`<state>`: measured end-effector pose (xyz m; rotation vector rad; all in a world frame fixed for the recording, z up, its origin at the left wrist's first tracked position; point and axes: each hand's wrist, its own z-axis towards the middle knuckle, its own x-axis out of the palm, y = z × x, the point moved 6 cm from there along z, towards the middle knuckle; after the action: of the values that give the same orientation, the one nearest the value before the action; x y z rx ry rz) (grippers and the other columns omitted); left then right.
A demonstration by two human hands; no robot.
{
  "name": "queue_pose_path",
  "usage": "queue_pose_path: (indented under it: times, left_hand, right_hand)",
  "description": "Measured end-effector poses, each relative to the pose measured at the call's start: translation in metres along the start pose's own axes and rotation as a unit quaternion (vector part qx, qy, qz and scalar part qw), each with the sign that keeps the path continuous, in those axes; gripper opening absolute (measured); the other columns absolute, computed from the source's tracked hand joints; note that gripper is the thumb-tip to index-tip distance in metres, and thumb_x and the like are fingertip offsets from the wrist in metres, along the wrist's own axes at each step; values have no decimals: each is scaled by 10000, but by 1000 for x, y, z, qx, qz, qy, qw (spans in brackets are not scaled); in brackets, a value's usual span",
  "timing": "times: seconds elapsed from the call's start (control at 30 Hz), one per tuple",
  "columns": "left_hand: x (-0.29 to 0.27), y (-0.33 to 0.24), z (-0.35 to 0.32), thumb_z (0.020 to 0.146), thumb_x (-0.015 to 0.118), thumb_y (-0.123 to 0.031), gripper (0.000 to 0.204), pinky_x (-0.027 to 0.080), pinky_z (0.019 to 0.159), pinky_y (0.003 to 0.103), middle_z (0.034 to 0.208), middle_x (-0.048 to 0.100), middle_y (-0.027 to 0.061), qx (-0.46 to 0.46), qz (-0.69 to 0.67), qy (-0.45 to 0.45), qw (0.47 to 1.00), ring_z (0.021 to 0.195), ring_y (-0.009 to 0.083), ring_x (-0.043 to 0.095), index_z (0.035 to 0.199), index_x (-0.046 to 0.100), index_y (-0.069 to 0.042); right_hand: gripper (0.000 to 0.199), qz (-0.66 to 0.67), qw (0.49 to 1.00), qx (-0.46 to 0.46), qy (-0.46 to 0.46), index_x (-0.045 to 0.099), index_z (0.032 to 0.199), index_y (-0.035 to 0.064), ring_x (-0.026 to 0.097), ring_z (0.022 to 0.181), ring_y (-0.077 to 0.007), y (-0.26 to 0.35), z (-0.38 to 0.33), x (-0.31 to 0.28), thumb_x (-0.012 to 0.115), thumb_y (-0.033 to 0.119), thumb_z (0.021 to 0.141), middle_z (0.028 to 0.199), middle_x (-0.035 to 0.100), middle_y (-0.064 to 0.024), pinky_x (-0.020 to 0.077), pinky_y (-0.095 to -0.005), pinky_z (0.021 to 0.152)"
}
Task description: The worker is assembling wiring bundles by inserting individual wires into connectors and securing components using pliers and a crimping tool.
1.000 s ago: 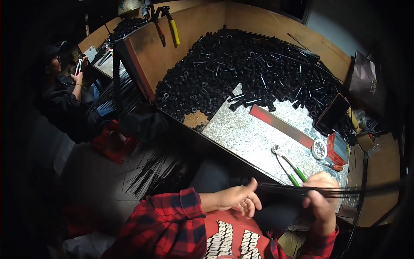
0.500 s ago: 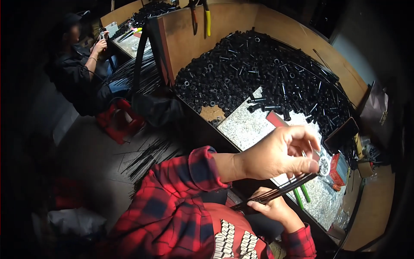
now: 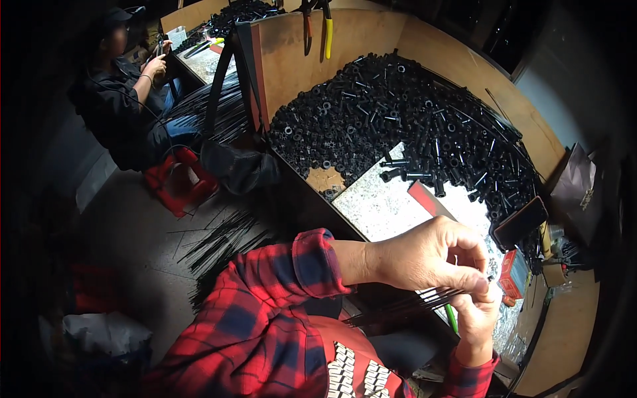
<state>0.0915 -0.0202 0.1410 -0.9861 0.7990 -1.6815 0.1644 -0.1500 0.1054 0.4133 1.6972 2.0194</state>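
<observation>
My left hand (image 3: 421, 255) reaches across from the left, thumb and fingers pinched over one end of a bundle of thin black rods (image 3: 398, 308). The rods slant down to the left across my lap. Close under that thumb, my right hand (image 3: 479, 322) is raised with its fingers closed at the same end of the bundle. A small dark tip shows between the two hands. My fingers hide exactly how the right hand grips the rods. A green tool handle (image 3: 452, 320) lies on the speckled worktop just beside the right hand.
A heap of black tubular parts and rings (image 3: 371, 113) fills the walled bench. A red bar (image 3: 424, 198), a phone (image 3: 521, 224) and a red box (image 3: 513, 275) lie nearer. Pliers (image 3: 328, 33) hang on the wall. Left, a person (image 3: 126, 99) works; black rods (image 3: 219, 242) lie on the floor.
My right hand has slid up along the bundle to meet the left fingers at its end. My left hand has dropped slightly.
</observation>
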Motion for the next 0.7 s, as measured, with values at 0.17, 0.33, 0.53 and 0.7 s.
queue_pose_path:
  times: [0.17, 0.33, 0.53, 0.7]
  left_hand:
    - [-5, -3, 1, 829, 685, -48, 104, 497, 683, 232, 834, 621, 36, 30, 88, -30, 995, 786, 79, 603, 870, 605, 5]
    - [-18, -2, -2, 820, 701, -62, 145, 507, 630, 218, 780, 621, 45, 44, 104, -131, 985, 743, 89, 636, 824, 580, 18]
    - [-36, -5, -9, 833, 682, -57, 396, 497, 730, 233, 958, 621, 96, 54, 28, -121, 991, 855, 92, 608, 1174, 490, -3]
    - [-161, 6, -62, 767, 669, -86, 192, 499, 796, 334, 958, 644, 137, 15, 669, -352, 654, 899, 274, 618, 940, 617, -20]
  right_hand:
    - [305, 36, 999, -22, -8, 598, 1056, -56, 593, 941, -158, -1, 3, 14, 685, 131, 832, 1027, 627, -92, 451, -287, 863]
    - [405, 66, 995, -34, -73, 528, 1168, -71, 558, 1040, -169, -10, 8, 19, 656, 170, 868, 1119, 602, -113, 413, -298, 922]
    - [246, 47, 995, -45, -73, 534, 1054, -52, 649, 683, -242, -18, 14, 18, 564, 148, 914, 871, 646, -183, 547, -348, 672]
    - [181, 50, 993, -36, -97, 530, 991, -35, 649, 700, -249, -19, 17, 4, 539, 131, 920, 831, 642, -170, 553, -358, 667]
